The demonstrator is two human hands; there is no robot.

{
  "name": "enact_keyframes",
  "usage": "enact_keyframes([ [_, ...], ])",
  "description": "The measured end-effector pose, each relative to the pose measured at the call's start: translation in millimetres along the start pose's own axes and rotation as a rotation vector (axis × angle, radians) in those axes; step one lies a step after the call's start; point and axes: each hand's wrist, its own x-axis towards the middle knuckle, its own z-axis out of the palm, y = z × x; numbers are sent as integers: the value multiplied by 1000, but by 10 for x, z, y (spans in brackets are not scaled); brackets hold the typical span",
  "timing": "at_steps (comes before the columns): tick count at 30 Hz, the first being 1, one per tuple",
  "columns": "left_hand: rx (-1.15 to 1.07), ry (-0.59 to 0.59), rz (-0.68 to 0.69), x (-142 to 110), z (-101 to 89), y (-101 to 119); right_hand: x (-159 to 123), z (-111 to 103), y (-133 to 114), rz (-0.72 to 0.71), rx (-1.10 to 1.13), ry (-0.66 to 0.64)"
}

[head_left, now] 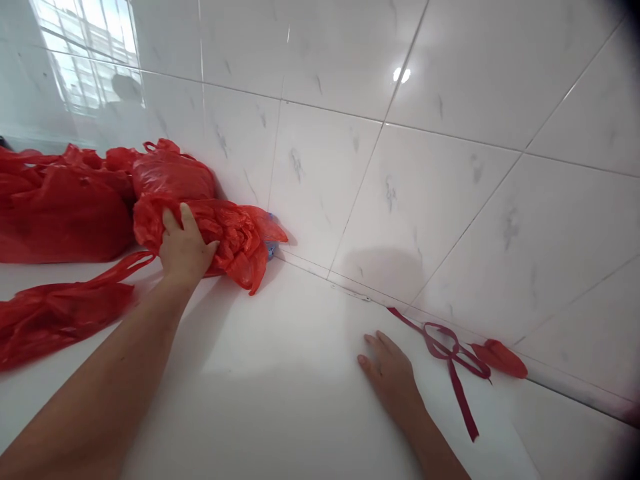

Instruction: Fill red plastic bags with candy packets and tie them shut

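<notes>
On the left, my left hand [184,243] presses into a crumpled red plastic bag [235,233], its fingertips sunk in the folds and its thumb on the near side. A bit of something blue [273,248] shows at the bag's right end, mostly covered. My right hand [393,377] holds nothing; its fingers are slightly bent and apart, low over the white surface [280,373] or resting on it. Just right of that hand lies a looped dark red ribbon [443,340].
Filled red bags [65,207] and a tied red bundle [173,173] stand against the glossy tiled wall [340,180]. A flatter red bag [65,313] lies nearer on the left. At the wall's foot on the right is a small red item [500,359].
</notes>
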Motion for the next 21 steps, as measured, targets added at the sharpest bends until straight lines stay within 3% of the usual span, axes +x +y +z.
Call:
enact_keyframes([
  [3,-34,-110,-70,-36,61,-123,6,9,19,4,10,1],
  [9,-210,154,56,-175,185,-192,20,44,66,13,56,15],
  [12,-231,161,173,-277,288,-109,27,40,71,42,87,11],
  [17,-277,111,449,-648,358,287,43,13,60,87,134,10],
  [21,-378,-39,850,-1156,237,822,50,16,36,123,236,49],
])
